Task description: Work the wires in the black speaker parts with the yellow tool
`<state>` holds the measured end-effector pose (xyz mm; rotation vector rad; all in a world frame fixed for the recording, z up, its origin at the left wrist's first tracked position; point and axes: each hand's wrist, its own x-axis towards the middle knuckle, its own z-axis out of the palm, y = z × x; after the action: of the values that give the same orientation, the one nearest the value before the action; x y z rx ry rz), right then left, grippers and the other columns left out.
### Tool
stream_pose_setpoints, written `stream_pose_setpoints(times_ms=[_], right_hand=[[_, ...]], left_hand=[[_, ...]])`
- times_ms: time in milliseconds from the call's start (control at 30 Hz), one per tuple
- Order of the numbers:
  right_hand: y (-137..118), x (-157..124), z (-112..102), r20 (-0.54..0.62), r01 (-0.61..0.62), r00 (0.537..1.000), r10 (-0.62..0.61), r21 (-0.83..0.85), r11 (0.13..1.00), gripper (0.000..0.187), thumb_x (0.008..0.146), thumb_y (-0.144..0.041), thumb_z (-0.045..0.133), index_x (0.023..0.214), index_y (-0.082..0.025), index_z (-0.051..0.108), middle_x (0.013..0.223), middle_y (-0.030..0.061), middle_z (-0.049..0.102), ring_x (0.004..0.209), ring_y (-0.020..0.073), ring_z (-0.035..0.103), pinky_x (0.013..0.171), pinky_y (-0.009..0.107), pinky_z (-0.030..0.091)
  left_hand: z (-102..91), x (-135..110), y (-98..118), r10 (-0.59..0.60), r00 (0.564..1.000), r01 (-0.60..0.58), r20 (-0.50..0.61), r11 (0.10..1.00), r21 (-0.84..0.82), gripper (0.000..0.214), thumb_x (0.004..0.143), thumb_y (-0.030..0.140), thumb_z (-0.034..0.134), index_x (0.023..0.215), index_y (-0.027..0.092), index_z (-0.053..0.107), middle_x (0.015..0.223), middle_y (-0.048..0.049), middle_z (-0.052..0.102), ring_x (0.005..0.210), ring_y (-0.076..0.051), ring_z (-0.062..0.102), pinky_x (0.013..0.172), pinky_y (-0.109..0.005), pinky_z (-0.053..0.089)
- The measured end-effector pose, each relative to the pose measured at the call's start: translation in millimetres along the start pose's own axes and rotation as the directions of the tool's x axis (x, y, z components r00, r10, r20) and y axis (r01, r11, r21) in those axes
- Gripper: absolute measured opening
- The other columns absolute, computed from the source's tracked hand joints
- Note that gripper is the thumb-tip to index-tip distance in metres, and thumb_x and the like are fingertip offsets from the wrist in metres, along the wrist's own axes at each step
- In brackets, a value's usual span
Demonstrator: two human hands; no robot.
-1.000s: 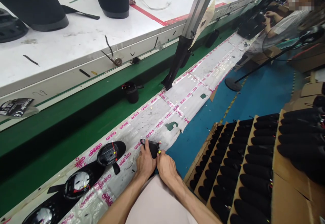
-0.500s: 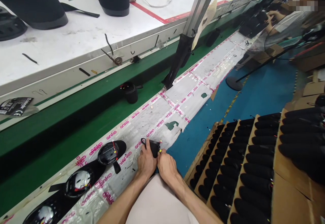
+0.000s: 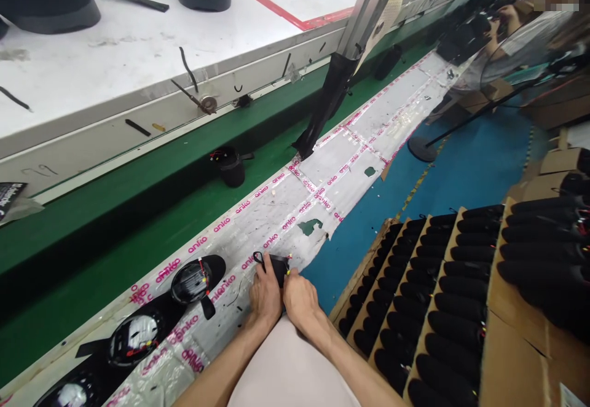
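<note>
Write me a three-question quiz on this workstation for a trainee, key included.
1. Which hand is nearer the thin yellow-tipped wires on the small black casing with a strap loop?
2. True or false: rows of long black casings sit beside brown cardboard.
3. What colour is the surface beneath the lone black cup-shaped part with wires?
A. White
B. Green
C. Blue

Key: 1. The right hand; 2. True; 3. B.
</note>
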<state>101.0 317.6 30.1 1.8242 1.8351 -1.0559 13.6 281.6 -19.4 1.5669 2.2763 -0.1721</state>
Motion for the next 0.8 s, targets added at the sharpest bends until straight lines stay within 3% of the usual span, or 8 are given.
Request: stream_pose_setpoints(times_ms=[367,633,800], right_hand=[[-9,6,-13,0.022,0.007,1.000,-0.006,-0.029,1.000,0.034,0.097,-0.009,0.034,0.117,-0.006,0.061,0.105,0.0211,0.075,0.102,0.0285,0.073,0.079,0.034,0.053],[6,-10,3,-0.048,0.054,0.997,-0.054,-0.006,0.999,0.032,0.102,-0.017,0.033,0.116,-0.009,0.060,0.100,0.0189,0.076,0.097,0.0293,0.074,0.077,0.036,0.053],[10,-23,2,-0.041,0.049,0.998,-0.049,-0.005,0.999,0.031,0.102,-0.018,0.032,0.112,-0.008,0.060,0.098,0.0202,0.076,0.094,0.0297,0.074,0.073,0.034,0.051]], left_hand=[[2.0,1,2,-0.006,1.000,0.006,-0.012,0.999,0.045,0.058,0.097,0.011,0.035,0.153,0.009,0.026,0.109,-0.0158,0.060,0.083,-0.023,0.069,0.060,-0.030,0.053],[-15.4,-3,0,-0.006,1.000,0.008,0.018,0.994,-0.107,0.073,0.095,0.041,0.049,0.155,0.010,0.023,0.117,-0.0187,0.058,0.087,-0.028,0.069,0.066,-0.036,0.051],[-18.6,-5,4,0.004,0.998,0.002,0.056,0.995,-0.103,0.078,0.090,0.037,0.055,0.155,0.011,0.021,0.119,-0.0180,0.058,0.094,-0.029,0.068,0.068,-0.034,0.050]])
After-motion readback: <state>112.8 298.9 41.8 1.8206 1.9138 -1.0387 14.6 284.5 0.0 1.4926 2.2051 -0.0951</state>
